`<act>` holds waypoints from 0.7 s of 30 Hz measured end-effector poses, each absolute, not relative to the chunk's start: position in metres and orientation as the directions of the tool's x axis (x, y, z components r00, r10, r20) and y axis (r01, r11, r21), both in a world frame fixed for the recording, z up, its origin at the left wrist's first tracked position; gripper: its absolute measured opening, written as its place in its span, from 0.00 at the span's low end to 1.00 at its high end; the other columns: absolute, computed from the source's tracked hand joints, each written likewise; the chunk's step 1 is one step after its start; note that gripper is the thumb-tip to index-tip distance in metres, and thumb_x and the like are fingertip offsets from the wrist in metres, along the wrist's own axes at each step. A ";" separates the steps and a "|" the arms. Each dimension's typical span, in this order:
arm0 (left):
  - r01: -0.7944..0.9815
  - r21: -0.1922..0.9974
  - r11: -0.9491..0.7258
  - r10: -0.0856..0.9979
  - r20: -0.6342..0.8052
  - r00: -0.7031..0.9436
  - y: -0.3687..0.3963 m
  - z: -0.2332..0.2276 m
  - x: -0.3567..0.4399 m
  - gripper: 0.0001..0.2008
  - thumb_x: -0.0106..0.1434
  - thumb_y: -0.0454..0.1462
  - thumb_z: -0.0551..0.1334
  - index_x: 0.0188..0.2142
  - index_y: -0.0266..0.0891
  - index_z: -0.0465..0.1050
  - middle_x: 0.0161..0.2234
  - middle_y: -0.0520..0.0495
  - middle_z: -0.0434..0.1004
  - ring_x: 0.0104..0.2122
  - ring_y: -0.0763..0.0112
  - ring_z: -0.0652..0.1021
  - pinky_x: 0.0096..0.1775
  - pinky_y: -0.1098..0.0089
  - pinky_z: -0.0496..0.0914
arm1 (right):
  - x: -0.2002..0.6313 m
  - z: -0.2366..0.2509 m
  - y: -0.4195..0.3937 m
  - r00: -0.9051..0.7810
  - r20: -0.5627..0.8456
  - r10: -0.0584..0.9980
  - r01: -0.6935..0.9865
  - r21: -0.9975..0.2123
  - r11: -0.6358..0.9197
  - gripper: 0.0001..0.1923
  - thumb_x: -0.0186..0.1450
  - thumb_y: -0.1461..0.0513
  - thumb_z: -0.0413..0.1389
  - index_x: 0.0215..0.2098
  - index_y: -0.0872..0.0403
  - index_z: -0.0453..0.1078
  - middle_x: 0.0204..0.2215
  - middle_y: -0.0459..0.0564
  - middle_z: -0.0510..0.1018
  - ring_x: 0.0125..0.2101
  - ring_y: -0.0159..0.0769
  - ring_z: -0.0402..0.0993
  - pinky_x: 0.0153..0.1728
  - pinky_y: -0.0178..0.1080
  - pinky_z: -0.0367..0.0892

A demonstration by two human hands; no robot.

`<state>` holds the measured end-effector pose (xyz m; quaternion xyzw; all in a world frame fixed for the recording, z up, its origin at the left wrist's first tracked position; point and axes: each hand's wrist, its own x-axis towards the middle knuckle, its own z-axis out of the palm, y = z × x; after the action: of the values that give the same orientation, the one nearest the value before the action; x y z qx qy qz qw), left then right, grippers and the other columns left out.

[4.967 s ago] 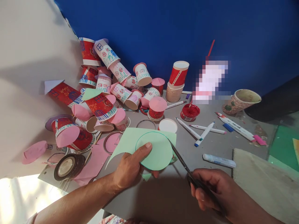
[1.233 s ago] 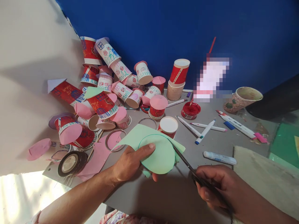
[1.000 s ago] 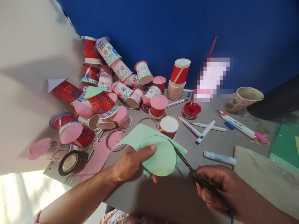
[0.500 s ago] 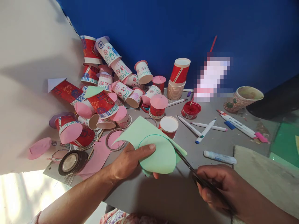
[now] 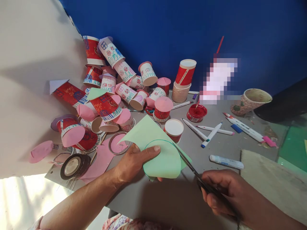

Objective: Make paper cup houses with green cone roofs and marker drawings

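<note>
My left hand [image 5: 134, 161] pinches a sheet of light green paper [image 5: 163, 163], thumb on top and fingers underneath. A circle is drawn on the paper in a green line, and its right side is cut along that line. In my right hand [image 5: 223, 188] is a pair of scissors [image 5: 192, 167], the fingers wrapped round the handles. The blades reach up and left to the paper's right edge at the circle. Just behind the paper stands a red and white paper cup [image 5: 173, 130], bottom up.
Decorated paper cups [image 5: 107, 105] with paper cone tops are heaped at the left, near rolls of tape [image 5: 73, 167] and pink paper [image 5: 99, 161]. Stacked cups [image 5: 183, 80], a red paint jar [image 5: 196, 113], several markers [image 5: 212, 135], a glue stick [image 5: 226, 162] and a patterned cup [image 5: 249, 100] stand or lie right.
The green paper has tilted slightly in my left hand, and its top corner sits a little higher to the right. Both hands keep their grip, with the scissors still at the paper's edge.
</note>
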<state>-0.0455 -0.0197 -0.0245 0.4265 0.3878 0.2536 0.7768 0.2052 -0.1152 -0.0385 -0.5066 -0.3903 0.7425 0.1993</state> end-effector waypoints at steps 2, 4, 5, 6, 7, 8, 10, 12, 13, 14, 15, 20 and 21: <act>-0.080 0.846 0.527 0.716 -0.391 0.579 -0.019 -0.026 -0.046 0.22 0.60 0.50 0.70 0.27 0.30 0.81 0.24 0.37 0.83 0.20 0.60 0.81 0.21 0.69 0.75 | 0.205 -0.038 -0.115 -0.402 -0.603 0.689 0.100 -0.777 -0.622 0.28 0.57 0.41 0.65 0.22 0.54 0.62 0.17 0.38 0.61 0.19 0.23 0.47 0.20 0.32 0.44; -0.112 0.841 0.529 0.732 -0.386 0.562 -0.019 -0.026 -0.045 0.19 0.59 0.48 0.71 0.28 0.31 0.81 0.24 0.40 0.83 0.20 0.61 0.82 0.22 0.68 0.75 | 0.205 -0.040 -0.115 -0.402 -0.599 0.692 0.099 -0.780 -0.618 0.29 0.56 0.40 0.65 0.22 0.53 0.62 0.17 0.38 0.61 0.19 0.23 0.47 0.20 0.32 0.45; -0.136 0.842 0.522 0.752 -0.379 0.539 -0.019 -0.026 -0.044 0.17 0.59 0.47 0.72 0.29 0.31 0.81 0.24 0.41 0.83 0.22 0.61 0.82 0.24 0.68 0.77 | 0.205 -0.040 -0.115 -0.403 -0.594 0.696 0.097 -0.784 -0.613 0.29 0.57 0.40 0.65 0.22 0.53 0.62 0.17 0.38 0.61 0.19 0.23 0.47 0.21 0.32 0.45; -0.162 0.844 0.511 0.776 -0.371 0.510 -0.019 -0.025 -0.043 0.15 0.57 0.45 0.73 0.30 0.32 0.81 0.25 0.42 0.84 0.24 0.61 0.83 0.26 0.69 0.77 | 0.205 -0.041 -0.115 -0.407 -0.588 0.699 0.094 -0.788 -0.608 0.29 0.58 0.40 0.65 0.22 0.53 0.61 0.18 0.39 0.62 0.19 0.23 0.47 0.21 0.32 0.45; -0.190 0.845 0.501 0.797 -0.364 0.482 -0.019 -0.023 -0.041 0.14 0.55 0.43 0.75 0.32 0.33 0.81 0.26 0.43 0.84 0.26 0.61 0.83 0.28 0.69 0.78 | 0.206 -0.042 -0.115 -0.409 -0.584 0.701 0.091 -0.791 -0.605 0.28 0.58 0.41 0.64 0.22 0.53 0.61 0.18 0.39 0.63 0.19 0.23 0.47 0.21 0.32 0.45; -0.215 0.841 0.496 0.810 -0.360 0.462 -0.019 -0.021 -0.040 0.13 0.54 0.41 0.76 0.33 0.34 0.81 0.27 0.44 0.85 0.27 0.61 0.84 0.30 0.70 0.78 | 0.206 -0.042 -0.115 -0.412 -0.584 0.699 0.092 -0.790 -0.606 0.28 0.59 0.42 0.64 0.22 0.53 0.61 0.18 0.39 0.63 0.20 0.23 0.47 0.21 0.32 0.45; -0.254 0.819 0.515 0.809 -0.366 0.459 -0.019 -0.018 -0.037 0.14 0.52 0.40 0.77 0.34 0.34 0.81 0.28 0.44 0.85 0.28 0.61 0.84 0.29 0.70 0.78 | 0.206 -0.042 -0.116 -0.411 -0.589 0.696 0.096 -0.787 -0.609 0.27 0.60 0.43 0.64 0.22 0.53 0.61 0.18 0.39 0.63 0.20 0.23 0.48 0.21 0.32 0.46; -0.277 0.796 0.539 0.796 -0.373 0.476 -0.019 -0.015 -0.035 0.14 0.51 0.40 0.77 0.34 0.34 0.81 0.28 0.44 0.85 0.26 0.63 0.83 0.28 0.70 0.77 | 0.205 -0.041 -0.115 -0.403 -0.596 0.695 0.109 -0.785 -0.610 0.25 0.60 0.46 0.64 0.22 0.53 0.60 0.18 0.39 0.63 0.20 0.24 0.48 0.22 0.32 0.46; -0.282 0.788 0.547 0.791 -0.376 0.482 -0.019 -0.015 -0.035 0.14 0.51 0.40 0.77 0.34 0.34 0.81 0.28 0.44 0.85 0.25 0.63 0.82 0.28 0.70 0.77 | 0.204 -0.040 -0.115 -0.396 -0.599 0.696 0.115 -0.784 -0.610 0.24 0.61 0.47 0.64 0.22 0.53 0.60 0.18 0.39 0.62 0.20 0.24 0.48 0.22 0.32 0.46; -0.285 0.784 0.551 0.789 -0.378 0.484 -0.018 -0.015 -0.035 0.14 0.51 0.40 0.77 0.33 0.33 0.81 0.28 0.43 0.85 0.24 0.64 0.82 0.27 0.70 0.77 | 0.204 -0.039 -0.115 -0.392 -0.602 0.695 0.121 -0.783 -0.610 0.24 0.61 0.48 0.64 0.21 0.53 0.60 0.18 0.39 0.62 0.20 0.24 0.48 0.22 0.32 0.47; -0.285 0.783 0.552 0.789 -0.380 0.484 -0.018 -0.015 -0.035 0.14 0.51 0.40 0.77 0.33 0.33 0.81 0.28 0.43 0.85 0.23 0.64 0.82 0.27 0.70 0.77 | 0.204 -0.039 -0.114 -0.389 -0.605 0.695 0.123 -0.781 -0.612 0.24 0.61 0.48 0.64 0.21 0.53 0.60 0.18 0.39 0.62 0.20 0.24 0.48 0.22 0.32 0.47; -0.273 0.774 0.571 0.779 -0.407 0.476 -0.018 -0.015 -0.037 0.13 0.51 0.39 0.76 0.33 0.32 0.81 0.27 0.42 0.85 0.23 0.64 0.81 0.27 0.69 0.76 | 0.204 -0.038 -0.114 -0.385 -0.613 0.690 0.125 -0.776 -0.619 0.26 0.59 0.46 0.65 0.21 0.52 0.59 0.17 0.38 0.60 0.20 0.24 0.47 0.23 0.33 0.48; -0.268 0.770 0.579 0.775 -0.416 0.476 -0.018 -0.014 -0.037 0.14 0.51 0.39 0.76 0.34 0.32 0.81 0.27 0.41 0.85 0.22 0.64 0.81 0.28 0.69 0.76 | 0.204 -0.038 -0.115 -0.383 -0.610 0.694 0.126 -0.779 -0.615 0.26 0.58 0.46 0.65 0.21 0.52 0.59 0.17 0.38 0.60 0.20 0.25 0.48 0.23 0.33 0.48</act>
<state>-0.0370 -0.0176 -0.0143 0.3220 0.3936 0.3271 0.7965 0.2039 -0.1146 -0.0383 -0.5203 -0.3937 0.7326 0.1938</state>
